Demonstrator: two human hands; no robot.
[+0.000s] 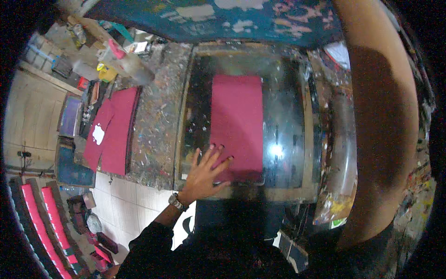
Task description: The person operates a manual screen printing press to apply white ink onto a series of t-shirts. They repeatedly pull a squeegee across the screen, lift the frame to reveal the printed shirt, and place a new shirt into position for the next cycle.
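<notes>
A dark red rectangular sheet lies on the glossy glass-topped bed in front of me. My left hand, with a watch on the wrist, rests with fingers spread over the sheet's lower left corner and the bed's near edge. It holds nothing. Along the right side my right arm reaches up past the top of the picture, so that hand is out of sight. A paint-stained teal screen is raised beyond the bed's far edge. Whether my right hand touches it cannot be seen.
Left of the bed, dark red sheets lie on a paint-splattered table, one bearing a white shape. Behind them stands a cloudy bottle with a pink top, near a yellow container. A clear plastic-like roll lies at the right.
</notes>
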